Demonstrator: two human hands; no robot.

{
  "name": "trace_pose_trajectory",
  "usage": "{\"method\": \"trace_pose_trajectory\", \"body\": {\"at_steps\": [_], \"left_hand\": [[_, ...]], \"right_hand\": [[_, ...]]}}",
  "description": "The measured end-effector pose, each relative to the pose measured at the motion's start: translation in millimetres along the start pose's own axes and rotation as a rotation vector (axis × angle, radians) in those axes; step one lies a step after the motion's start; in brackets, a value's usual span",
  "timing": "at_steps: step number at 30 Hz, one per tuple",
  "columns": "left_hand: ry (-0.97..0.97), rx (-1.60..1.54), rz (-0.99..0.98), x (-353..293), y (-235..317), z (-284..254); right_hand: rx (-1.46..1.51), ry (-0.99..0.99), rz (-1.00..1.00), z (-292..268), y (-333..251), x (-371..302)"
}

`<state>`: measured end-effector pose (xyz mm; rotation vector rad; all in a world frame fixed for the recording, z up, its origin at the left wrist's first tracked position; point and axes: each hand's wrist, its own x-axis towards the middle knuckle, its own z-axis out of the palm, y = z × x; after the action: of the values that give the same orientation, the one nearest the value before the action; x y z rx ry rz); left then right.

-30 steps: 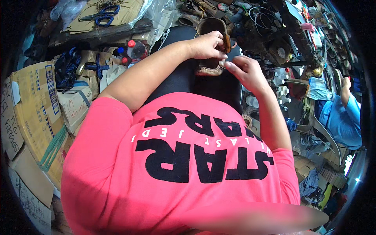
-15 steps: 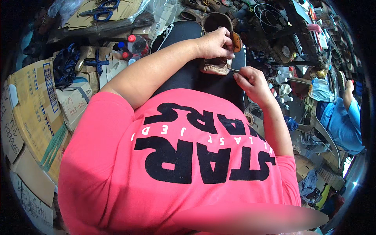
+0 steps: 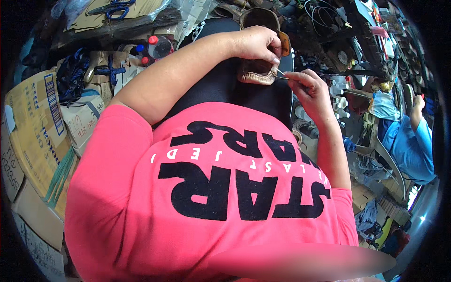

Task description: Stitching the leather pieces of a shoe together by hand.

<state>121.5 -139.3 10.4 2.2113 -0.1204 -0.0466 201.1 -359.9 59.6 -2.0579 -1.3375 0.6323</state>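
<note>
moccasin (image 3: 256, 78) held by curled left hand (image 3: 259, 44); thin strand (image 3: 280, 72) pinched by right hand (image 3: 310, 89) at moccasin's 4 o'clock; tension best kept even.

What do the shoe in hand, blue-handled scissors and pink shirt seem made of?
Shoe: probably matte brown leather, given its puckered toe edge. Scissors: handles likely smooth plastic, evenly coloured; grey blades, presumably metal. Pink shirt: matte fabric, maybe cotton, draping in soft folds.

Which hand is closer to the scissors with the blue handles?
Left. The left hand is on the brown shoe, to the right of the scissors. The right hand is farther right and lower in the picture.
</note>
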Motion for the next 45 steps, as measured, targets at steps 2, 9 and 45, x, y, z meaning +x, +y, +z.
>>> {"method": "trace_pose_trajectory", "body": {"at_steps": [2,9,45], "left_hand": [[-0.067,-0.062,0.018,1.9,-3.9,-2.9],[-0.174,-0.059,0.002,7.4,-3.8,-6.7],[0.511,0.247,0.197,-50.2,-6.1,-11.6]], "right_hand": [[-0.027,-0.004,0.004,-0.1,-0.8,2.1],[-0.149,-0.005,-0.006,-1.9,-2.0,10.2],[0.136,0.040,-0.065,21.7,11.4,14.0]]}}
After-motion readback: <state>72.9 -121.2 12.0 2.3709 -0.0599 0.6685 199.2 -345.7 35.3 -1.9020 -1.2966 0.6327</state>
